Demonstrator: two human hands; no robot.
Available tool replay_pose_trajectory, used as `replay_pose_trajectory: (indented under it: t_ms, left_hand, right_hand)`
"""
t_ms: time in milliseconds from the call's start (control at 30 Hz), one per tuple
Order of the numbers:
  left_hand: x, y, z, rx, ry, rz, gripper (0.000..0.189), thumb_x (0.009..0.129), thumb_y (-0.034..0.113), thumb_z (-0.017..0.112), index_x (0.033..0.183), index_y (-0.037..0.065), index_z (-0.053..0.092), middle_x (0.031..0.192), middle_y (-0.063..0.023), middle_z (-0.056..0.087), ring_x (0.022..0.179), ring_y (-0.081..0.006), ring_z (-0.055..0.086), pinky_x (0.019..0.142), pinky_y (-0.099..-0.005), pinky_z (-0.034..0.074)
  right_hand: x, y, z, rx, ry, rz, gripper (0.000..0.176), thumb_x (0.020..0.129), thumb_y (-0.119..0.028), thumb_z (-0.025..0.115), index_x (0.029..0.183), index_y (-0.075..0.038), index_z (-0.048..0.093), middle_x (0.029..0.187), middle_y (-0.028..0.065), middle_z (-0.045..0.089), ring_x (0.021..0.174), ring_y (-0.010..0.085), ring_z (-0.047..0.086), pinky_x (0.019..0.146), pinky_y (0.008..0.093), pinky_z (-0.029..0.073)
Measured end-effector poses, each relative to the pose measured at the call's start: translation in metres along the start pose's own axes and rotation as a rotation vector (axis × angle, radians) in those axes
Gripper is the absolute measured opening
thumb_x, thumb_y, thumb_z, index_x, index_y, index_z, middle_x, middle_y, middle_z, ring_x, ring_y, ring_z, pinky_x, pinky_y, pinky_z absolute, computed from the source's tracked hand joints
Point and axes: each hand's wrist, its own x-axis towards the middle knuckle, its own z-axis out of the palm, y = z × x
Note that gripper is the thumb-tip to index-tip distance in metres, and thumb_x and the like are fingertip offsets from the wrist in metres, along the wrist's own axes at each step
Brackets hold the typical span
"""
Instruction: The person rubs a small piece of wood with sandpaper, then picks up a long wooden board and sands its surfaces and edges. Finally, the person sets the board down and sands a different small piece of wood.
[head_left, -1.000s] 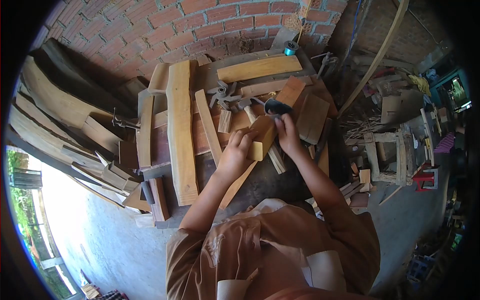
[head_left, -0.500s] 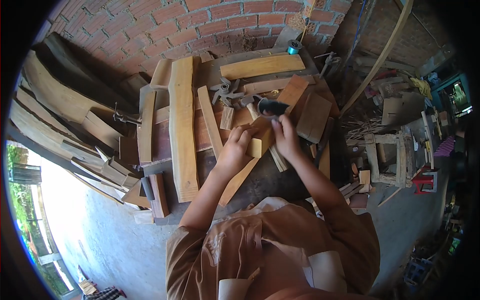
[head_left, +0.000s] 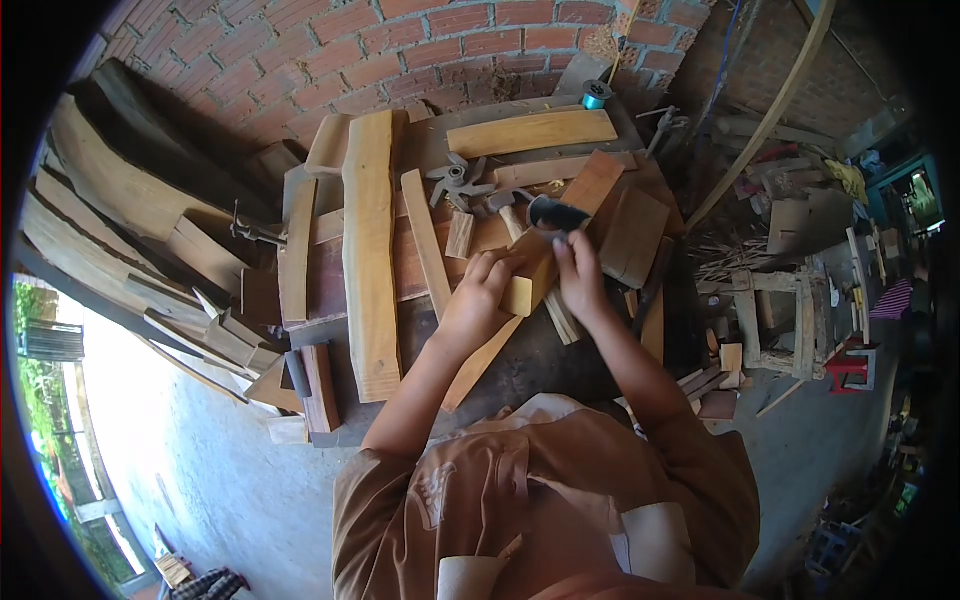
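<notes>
My left hand (head_left: pixel 480 298) is closed around a squared wooden block (head_left: pixel 541 262), with its pale end face turned towards me. Beside it my right hand (head_left: pixel 582 280) pinches a dark, curved piece (head_left: pixel 558 215), shiny on its upper side, which sits at the far end of the block; its exact kind does not show. Under both hands a long board (head_left: pixel 482 362) lies slantwise across the dark workbench (head_left: pixel 540 365). Just beyond the hands is a hammer (head_left: pixel 508 208), its head towards the wall and its handle partly covered.
A wide plank (head_left: pixel 370 260) and narrower strips lie on the left of the bench. Behind the hammer sits a metal part with several arms (head_left: pixel 457 180). A blue spool (head_left: pixel 596 94) stands at the back near the brick wall (head_left: pixel 450 45). Boards (head_left: pixel 120 190) lean at far left.
The dark piece has tilted and shifted slightly in my right hand at the block's far end. My left hand keeps its hold on the block. The whole view has shifted a little.
</notes>
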Motion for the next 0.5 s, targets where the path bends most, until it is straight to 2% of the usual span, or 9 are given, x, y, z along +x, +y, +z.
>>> replay_pose_trajectory:
  t_ms: [33,133,167,233,300,367,500]
  left_hand:
    - [0.0,-0.003,0.0,-0.003,0.0,0.004,0.055,0.053,-0.002,0.068,0.105,0.001,0.05,0.109,-0.0166,0.048,0.104,-0.0337,0.046,0.086,-0.0376,0.041]
    - [-0.004,-0.004,-0.001,0.037,-0.059,-0.095,0.054,0.054,-0.003,0.063,0.106,0.0,0.047,0.106,-0.0162,0.047,0.102,-0.0339,0.044,0.087,-0.0378,0.039]
    - [-0.004,-0.002,-0.003,0.035,-0.065,-0.097,0.054,0.054,-0.003,0.063,0.106,0.0,0.047,0.106,-0.0162,0.047,0.102,-0.0339,0.044,0.087,-0.0378,0.039]
    - [-0.003,0.001,-0.006,-0.026,-0.012,0.009,0.054,0.054,-0.002,0.064,0.106,0.0,0.047,0.106,-0.0158,0.048,0.102,-0.0337,0.045,0.087,-0.0377,0.039]
    - [-0.005,-0.002,-0.002,-0.008,-0.006,0.034,0.054,0.054,-0.001,0.066,0.106,0.0,0.049,0.107,-0.016,0.048,0.102,-0.0334,0.046,0.087,-0.0376,0.04]
    - [-0.003,0.0,0.0,0.011,0.002,0.063,0.055,0.054,-0.001,0.068,0.105,0.0,0.05,0.108,-0.0162,0.048,0.101,-0.0331,0.047,0.087,-0.0375,0.041]
    - [0.001,0.004,0.001,-0.004,-0.015,0.077,0.053,0.055,-0.001,0.064,0.105,0.0,0.048,0.104,-0.0152,0.048,0.101,-0.0334,0.045,0.088,-0.0378,0.039]
  right_hand:
    - [-0.01,-0.019,-0.002,-0.015,-0.047,0.05,0.014,0.087,-0.016,0.046,0.081,-0.003,0.046,0.068,0.0137,0.05,0.063,0.0203,0.05,0.061,0.0306,0.04]
    - [-0.028,-0.037,0.008,0.179,0.017,-0.382,0.009,0.084,-0.009,0.049,0.079,-0.003,0.046,0.067,0.0114,0.048,0.062,0.0205,0.05,0.058,0.0317,0.039]
    - [-0.026,-0.03,0.007,0.18,0.018,-0.376,0.009,0.084,-0.009,0.049,0.079,-0.003,0.046,0.067,0.0114,0.048,0.062,0.0205,0.05,0.058,0.0317,0.039]
    - [-0.018,-0.007,-0.003,-0.02,-0.051,-0.119,0.009,0.085,-0.009,0.048,0.079,-0.003,0.046,0.068,0.012,0.048,0.061,0.0233,0.051,0.056,0.0329,0.038]
    - [0.004,0.041,-0.003,-0.04,0.06,-0.026,0.015,0.088,-0.014,0.043,0.081,-0.002,0.045,0.068,0.0166,0.05,0.061,0.0285,0.051,0.057,0.0345,0.039]
    - [0.019,0.056,-0.008,-0.066,0.094,-0.062,0.018,0.089,-0.018,0.042,0.082,-0.002,0.045,0.069,0.0182,0.051,0.062,0.0278,0.052,0.058,0.0347,0.04]
    - [-0.01,0.002,-0.002,0.09,-0.037,0.01,0.014,0.087,-0.017,0.047,0.082,-0.003,0.047,0.068,0.0136,0.048,0.061,0.0214,0.049,0.059,0.0315,0.04]
